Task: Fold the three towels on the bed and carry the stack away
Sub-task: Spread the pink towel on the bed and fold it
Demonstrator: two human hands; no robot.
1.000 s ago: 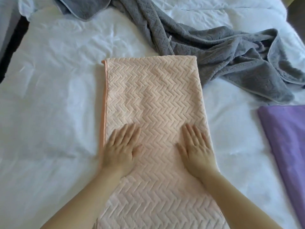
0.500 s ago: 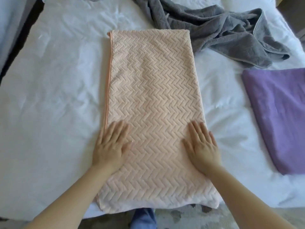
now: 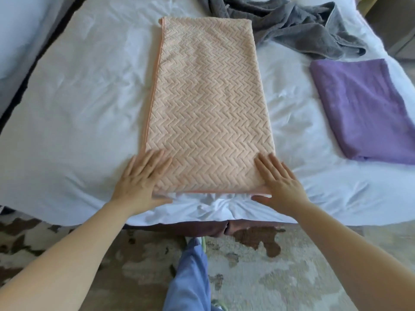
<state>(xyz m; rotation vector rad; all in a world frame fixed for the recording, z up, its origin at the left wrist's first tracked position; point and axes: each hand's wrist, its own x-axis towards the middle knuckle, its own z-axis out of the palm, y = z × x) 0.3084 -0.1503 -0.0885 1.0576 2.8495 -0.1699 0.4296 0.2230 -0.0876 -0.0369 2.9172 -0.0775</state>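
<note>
**Q:** Where does the peach towel lie?

**A:** The peach towel (image 3: 208, 104) lies flat on the bed (image 3: 78, 108). It is folded into a long strip with its herringbone face up. Its near hem runs just inside the bed's near edge, and its far right corner sits just beside the grey towel (image 3: 298, 30).

**Q:** How do your hands stand?

**A:** Your left hand (image 3: 143, 176) rests on the near left corner and your right hand (image 3: 278, 180) on the near right corner. The fingers of both are straight, slightly spread and flat on the cloth. Each thumb lies just below the hem. Each grip is fully open and has hold of nothing. Between the thumbs the white sheet (image 3: 222, 207) is bunched into creases.

**Q:** And the other two towels?

**A:** The grey towel is crumpled and unfolded at the far right of the bed. The purple towel (image 3: 368, 104) lies folded and flat to the right of the peach one, apart from it.

**Q:** What shows below the bed?

**A:** A blue trouser leg (image 3: 190, 272) shows between your forearms, over a mottled floor (image 3: 258, 277).
</note>
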